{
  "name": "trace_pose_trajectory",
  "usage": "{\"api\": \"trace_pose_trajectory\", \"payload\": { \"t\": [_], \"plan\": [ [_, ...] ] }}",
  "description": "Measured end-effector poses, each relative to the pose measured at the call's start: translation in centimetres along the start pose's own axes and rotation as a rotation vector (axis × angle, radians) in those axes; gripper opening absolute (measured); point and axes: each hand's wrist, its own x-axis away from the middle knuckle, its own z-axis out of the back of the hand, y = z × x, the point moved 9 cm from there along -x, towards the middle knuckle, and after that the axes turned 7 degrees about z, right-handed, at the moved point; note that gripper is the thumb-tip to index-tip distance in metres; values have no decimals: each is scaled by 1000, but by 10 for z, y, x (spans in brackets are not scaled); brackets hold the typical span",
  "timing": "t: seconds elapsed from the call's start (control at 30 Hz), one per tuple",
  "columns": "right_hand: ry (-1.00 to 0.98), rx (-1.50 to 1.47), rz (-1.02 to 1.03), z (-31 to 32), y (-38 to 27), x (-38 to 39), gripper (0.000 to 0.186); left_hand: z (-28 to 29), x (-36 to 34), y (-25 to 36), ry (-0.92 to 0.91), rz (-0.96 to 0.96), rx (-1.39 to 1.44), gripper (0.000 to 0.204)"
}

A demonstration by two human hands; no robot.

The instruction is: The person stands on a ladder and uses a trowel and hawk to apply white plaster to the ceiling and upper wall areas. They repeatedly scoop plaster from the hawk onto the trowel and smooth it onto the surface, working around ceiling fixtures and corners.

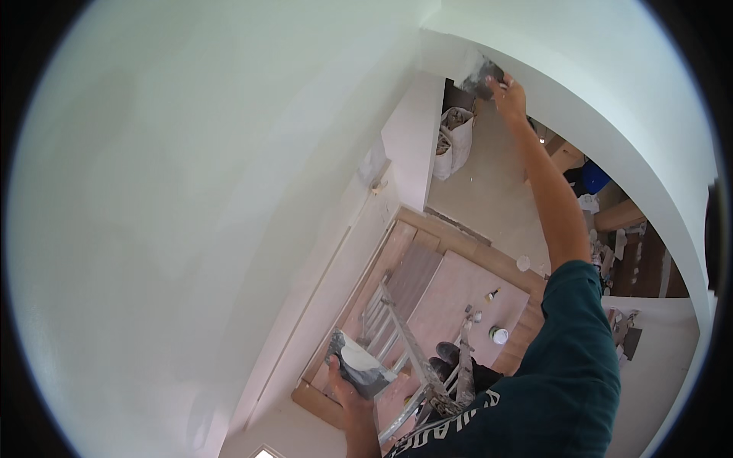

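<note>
My right hand (pixel 508 98) is raised at the top right, its fingers closed on a dark, smeared filling knife (pixel 481 76) at the pale edge of the wall over an opening. Low in the picture, my left hand (pixel 345 388) grips a wide, dark plaster board or blade (pixel 361 370) with white filler (pixel 355 351) on it. Beneath me is a worn metal stepladder (pixel 412 355), with dark shoes (pixel 447 353) on it, partly hidden by my body. A large pale wall (pixel 191 191) fills the left side of the view.
Far below, a pink board (pixel 466 286) carries a white tub (pixel 498 335) and a brush (pixel 492 295). White sacks (pixel 458 149) stand beside a white panel. A blue object (pixel 594 177), wood pieces (pixel 618 215) and clutter lie beyond the curved wall edge (pixel 626 130) at right.
</note>
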Motion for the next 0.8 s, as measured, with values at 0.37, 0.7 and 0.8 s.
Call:
{"api": "trace_pose_trajectory", "payload": {
  "t": [0.37, 0.7, 0.8],
  "plan": [
    [0, 129, -48, -29, -29, -31, 47, 7, 5, -1, 77, 11, -4, 52],
    [71, 23, -87, -43, -24, -32, 47, 29, -8, -9, 85, 20, -9, 53],
    [61, 80, -84, -48, -30, -33, 45, 26, -5, -8, 96, 33, -2, 52]
  ]
}}
